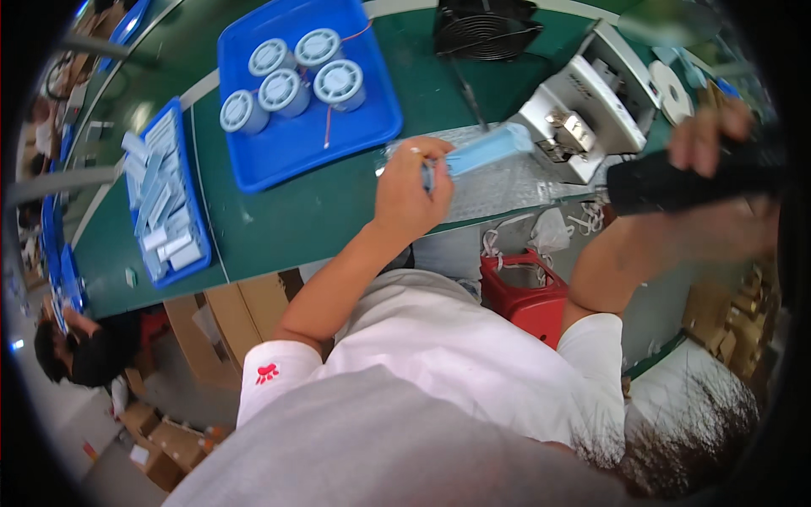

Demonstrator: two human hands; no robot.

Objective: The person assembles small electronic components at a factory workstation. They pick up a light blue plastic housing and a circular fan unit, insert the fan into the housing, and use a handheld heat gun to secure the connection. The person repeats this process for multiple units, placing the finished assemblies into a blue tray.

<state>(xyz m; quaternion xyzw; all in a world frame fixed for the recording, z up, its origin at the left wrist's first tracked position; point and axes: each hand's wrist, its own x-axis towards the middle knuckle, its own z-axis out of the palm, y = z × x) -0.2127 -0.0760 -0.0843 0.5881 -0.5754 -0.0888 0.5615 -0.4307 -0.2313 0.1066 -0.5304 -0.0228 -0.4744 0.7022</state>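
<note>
My left hand [412, 190] is closed round one end of a long, light blue plastic piece [494, 150]. The piece points right over clear wrap [528, 182] on the table, its far end beside a white machine [562, 118] with metal fittings. Close to the camera at the right, my blurred right hand [705, 144] is wrapped round a thick black cylindrical object [655, 182]. That object's exact kind is unclear, and its right end is lost in the dark rim.
A blue tray [372, 118] holds several round, light blue vented units [283, 91] with thin red wires. Left of it, a narrow blue tray [203, 241] carries pale blue pieces. A black fan [486, 29] stands behind; a red stool [528, 291] and cardboard boxes are below.
</note>
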